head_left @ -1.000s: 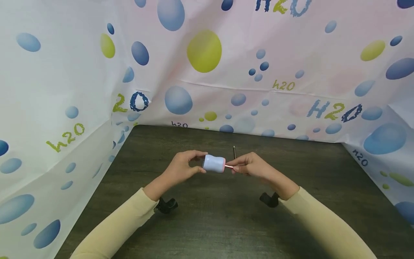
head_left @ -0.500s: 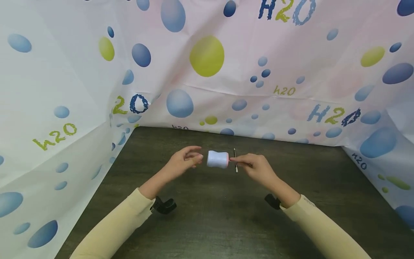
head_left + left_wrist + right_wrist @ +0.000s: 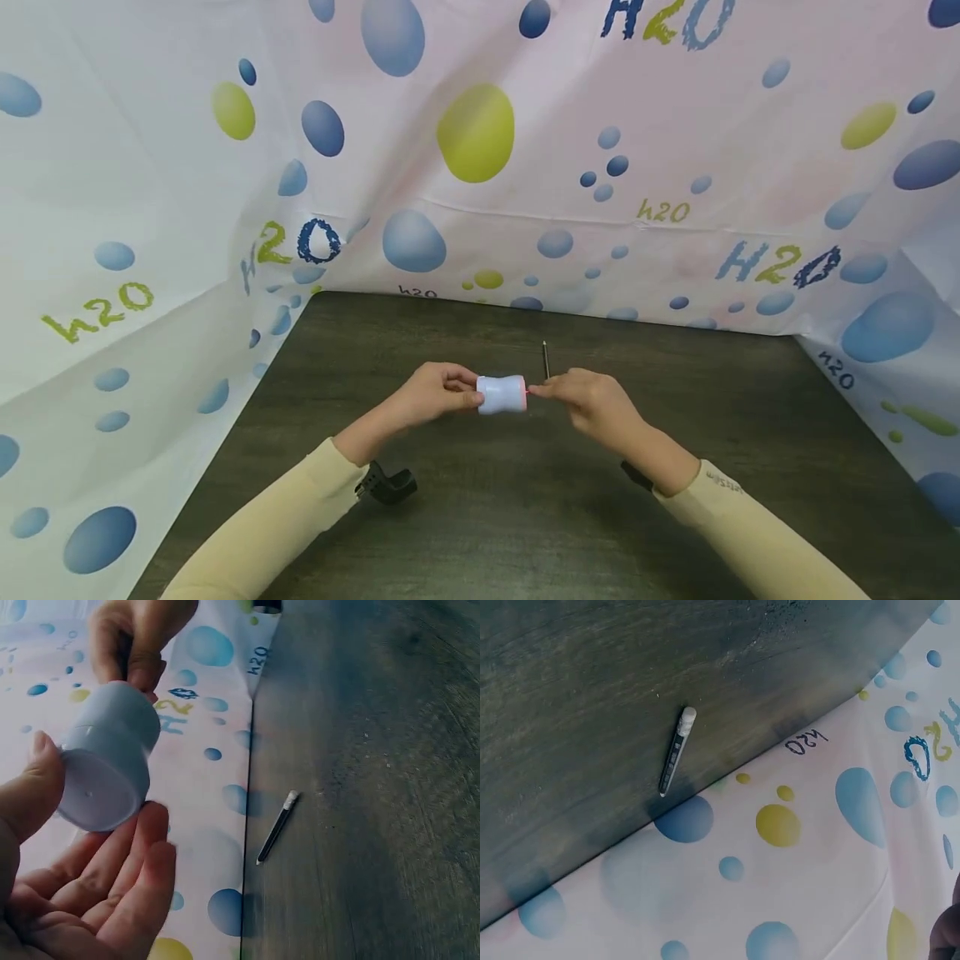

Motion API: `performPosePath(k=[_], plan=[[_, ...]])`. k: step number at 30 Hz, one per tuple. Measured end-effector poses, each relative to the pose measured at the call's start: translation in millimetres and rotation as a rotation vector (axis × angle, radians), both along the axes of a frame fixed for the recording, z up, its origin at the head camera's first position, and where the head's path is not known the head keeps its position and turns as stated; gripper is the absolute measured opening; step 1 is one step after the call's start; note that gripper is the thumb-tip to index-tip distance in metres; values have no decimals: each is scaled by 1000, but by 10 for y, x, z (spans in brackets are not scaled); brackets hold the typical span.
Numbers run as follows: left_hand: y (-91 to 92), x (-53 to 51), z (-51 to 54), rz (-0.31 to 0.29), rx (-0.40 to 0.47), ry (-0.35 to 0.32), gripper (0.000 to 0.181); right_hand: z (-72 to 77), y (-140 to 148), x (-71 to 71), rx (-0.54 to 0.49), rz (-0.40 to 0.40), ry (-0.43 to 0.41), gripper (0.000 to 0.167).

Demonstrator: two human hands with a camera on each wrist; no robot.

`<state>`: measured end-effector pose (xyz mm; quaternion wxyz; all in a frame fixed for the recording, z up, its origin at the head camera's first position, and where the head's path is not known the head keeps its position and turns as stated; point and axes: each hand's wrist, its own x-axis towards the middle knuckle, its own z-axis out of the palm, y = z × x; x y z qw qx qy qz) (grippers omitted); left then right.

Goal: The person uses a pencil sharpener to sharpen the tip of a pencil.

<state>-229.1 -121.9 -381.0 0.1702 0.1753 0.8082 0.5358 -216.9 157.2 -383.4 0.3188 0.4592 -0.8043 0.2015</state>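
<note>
My left hand (image 3: pixel 429 395) pinches the plain end of a light-blue, waisted cylinder (image 3: pixel 501 395) in the head view. In the left wrist view its round base faces the camera, with the thumb on one side and fingertips on the other. A pink band (image 3: pixel 523 393) rings its right end, where a thin reddish stick (image 3: pixel 529 391) protrudes. That stick is pinched by my right hand (image 3: pixel 600 404), whose fingers hide most of it. The cylinder is held above the table, lying roughly sideways.
A dark pencil (image 3: pixel 546 358) with a white eraser end (image 3: pixel 688 714) lies on the dark wooden table (image 3: pixel 480 517), beyond the right hand. White sheeting (image 3: pixel 660 267) printed with blue and green spots hangs behind the table and along its sides.
The left hand let go of the cylinder and moved left while the right hand held it up by the stick; now the left hand grips it again. The cylinder has come slightly lower.
</note>
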Motion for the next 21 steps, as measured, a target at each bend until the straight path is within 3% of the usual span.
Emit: performPosePath(k=[2, 3, 5, 9, 11, 13, 15, 21], plan=[[21, 32, -7, 19, -19, 67, 38, 22, 8, 16, 14, -11, -79, 51], [31, 51, -10, 25, -38, 119, 38, 36, 16, 22, 20, -17, -161, 49], [52, 86, -12, 28, -78, 250, 41, 71, 29, 22, 27, -29, -409, 38], [80, 124, -41, -25, -226, 690, 47, 127, 48, -29, -58, -58, -995, 25], [86, 121, -61, -38, -264, 894, 50, 129, 57, -70, -90, -71, -1144, 26], [93, 112, -73, -36, -273, 996, 52, 115, 63, -106, -97, -80, -1175, 28], [97, 102, -76, -30, -258, 1012, 53, 99, 66, -123, -98, -87, -1151, 27], [64, 98, -47, -19, -254, 903, 55, 71, 43, -99, -104, -99, -1006, 25]])
